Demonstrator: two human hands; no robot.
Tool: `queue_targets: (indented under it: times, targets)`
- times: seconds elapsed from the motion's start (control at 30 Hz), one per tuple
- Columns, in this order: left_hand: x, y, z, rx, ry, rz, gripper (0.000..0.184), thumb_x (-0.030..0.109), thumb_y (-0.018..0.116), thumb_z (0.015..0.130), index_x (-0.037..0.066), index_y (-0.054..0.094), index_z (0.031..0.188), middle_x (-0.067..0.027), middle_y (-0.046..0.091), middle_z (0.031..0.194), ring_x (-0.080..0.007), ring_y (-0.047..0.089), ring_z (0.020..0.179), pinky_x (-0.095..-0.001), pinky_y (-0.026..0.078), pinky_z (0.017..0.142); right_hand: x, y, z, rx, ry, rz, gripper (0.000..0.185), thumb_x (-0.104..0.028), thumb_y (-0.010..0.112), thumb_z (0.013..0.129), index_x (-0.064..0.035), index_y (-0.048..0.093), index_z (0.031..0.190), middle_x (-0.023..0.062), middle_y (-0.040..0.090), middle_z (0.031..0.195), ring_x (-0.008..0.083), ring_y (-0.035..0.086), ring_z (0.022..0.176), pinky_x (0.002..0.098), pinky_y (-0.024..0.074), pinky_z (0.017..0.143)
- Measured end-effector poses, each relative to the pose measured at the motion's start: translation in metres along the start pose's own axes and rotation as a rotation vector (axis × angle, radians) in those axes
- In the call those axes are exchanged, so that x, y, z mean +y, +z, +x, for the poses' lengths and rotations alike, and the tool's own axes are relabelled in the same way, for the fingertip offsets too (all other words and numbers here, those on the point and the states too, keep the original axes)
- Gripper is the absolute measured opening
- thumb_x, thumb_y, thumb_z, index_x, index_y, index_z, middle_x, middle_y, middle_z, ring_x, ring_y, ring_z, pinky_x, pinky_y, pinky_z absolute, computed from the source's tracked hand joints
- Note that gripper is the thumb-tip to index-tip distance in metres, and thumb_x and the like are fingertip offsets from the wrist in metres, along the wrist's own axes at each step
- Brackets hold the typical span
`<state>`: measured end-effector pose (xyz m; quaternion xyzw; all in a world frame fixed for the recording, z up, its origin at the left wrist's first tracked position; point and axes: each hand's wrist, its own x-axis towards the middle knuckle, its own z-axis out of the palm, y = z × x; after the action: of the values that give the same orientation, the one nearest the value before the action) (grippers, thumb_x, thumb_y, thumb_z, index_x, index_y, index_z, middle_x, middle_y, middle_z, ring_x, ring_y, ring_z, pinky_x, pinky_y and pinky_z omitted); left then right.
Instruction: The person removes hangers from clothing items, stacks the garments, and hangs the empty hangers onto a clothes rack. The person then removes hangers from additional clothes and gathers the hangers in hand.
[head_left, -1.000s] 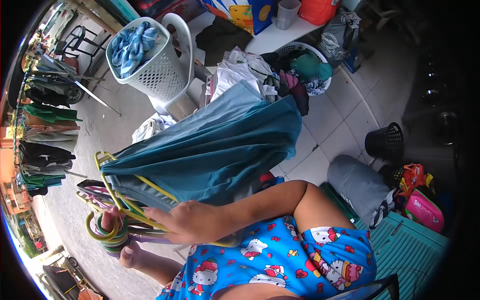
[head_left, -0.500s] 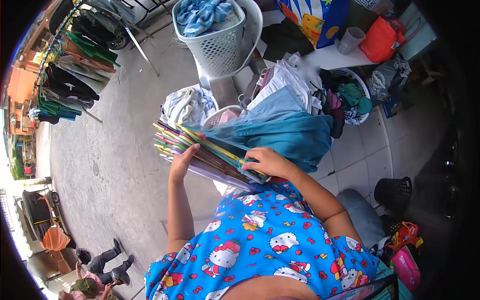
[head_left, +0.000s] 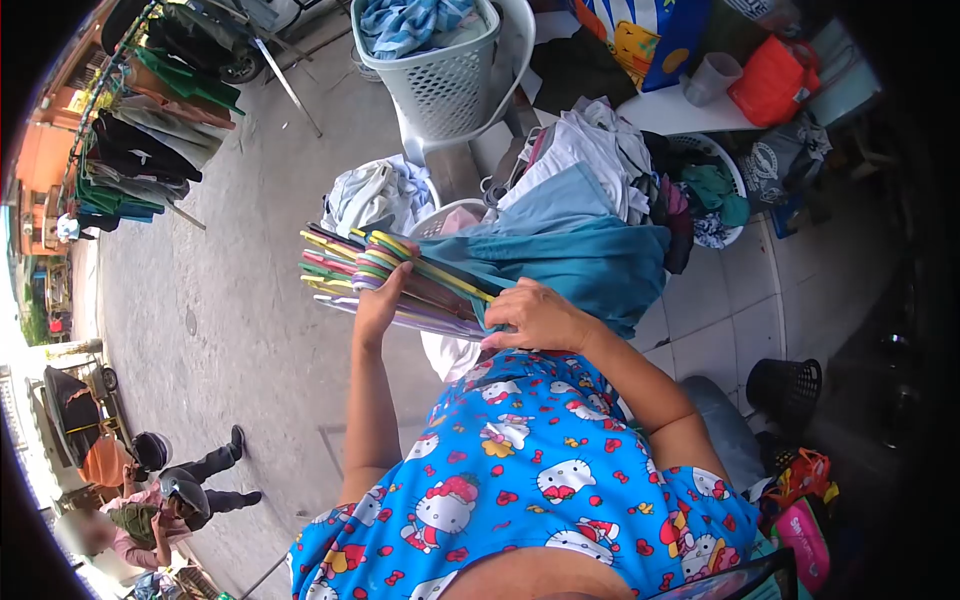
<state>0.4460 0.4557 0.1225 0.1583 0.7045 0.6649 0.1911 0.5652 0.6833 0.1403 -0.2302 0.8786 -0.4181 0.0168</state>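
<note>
A bundle of plastic clothes hangers in yellow, green, red and purple lies across the front of my body. My left hand is closed around it near the gathered hooks, with the thumb on top. At the bundle's right end, my right hand has its fingers bent over the hangers; its palm side is hidden. Just beyond the hangers spreads a teal cloth, draped over a heap of clothes. A white garment shows below the bundle, partly covered by it.
A white laundry basket stands on a chair ahead. Piled laundry sits left of the heap, and another filled basket to its right. Clothes hang on a rack at far left. A person carrying a helmet is at lower left.
The hanger bundle has turned in my hands, so the clustered hooks now show above my left hand. My right hand has shifted slightly. The person at lower left has moved farther into view.
</note>
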Motion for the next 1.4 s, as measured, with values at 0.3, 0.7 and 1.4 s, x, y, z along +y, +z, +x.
queue_targets:
  times: [0.3,0.7,1.4]
  targets:
    - [-0.006,-0.011,-0.002,0.18,-0.137,-0.264,0.039,0.011,0.055,0.083,0.0,0.049,0.12,-0.0089,0.054,0.114,-0.0181,0.051,0.105,-0.0309,0.039,0.092,0.032,0.006,-0.022,0.297,0.184,-0.531,0.016,-0.016,0.067,0.071,-0.0099,0.059,0.083,0.0006,0.054,0.078,0.0161,0.052,0.08,0.0306,0.0362,0.071]
    - [-0.041,-0.047,0.013,0.257,-0.108,-0.338,0.034,0.015,0.054,0.084,0.003,0.05,0.116,-0.0075,0.053,0.111,-0.016,0.049,0.104,-0.0298,0.037,0.092,0.066,0.016,0.003,0.377,0.285,0.027,0.019,-0.005,0.068,0.071,-0.0009,0.053,0.082,0.0109,0.055,0.075,0.0282,0.054,0.071,0.0345,0.043,0.064]
    - [-0.024,-0.08,0.081,-0.402,-0.129,-0.592,0.036,0.013,0.053,0.081,0.001,0.047,0.115,-0.006,0.052,0.108,-0.0168,0.046,0.108,-0.0298,0.032,0.096,0.0,0.161,-0.04,1.524,1.116,0.644,0.024,-0.027,0.053,0.089,-0.0136,0.054,0.109,-0.002,0.055,0.105,0.0119,0.048,0.1,0.0269,0.0373,0.08]
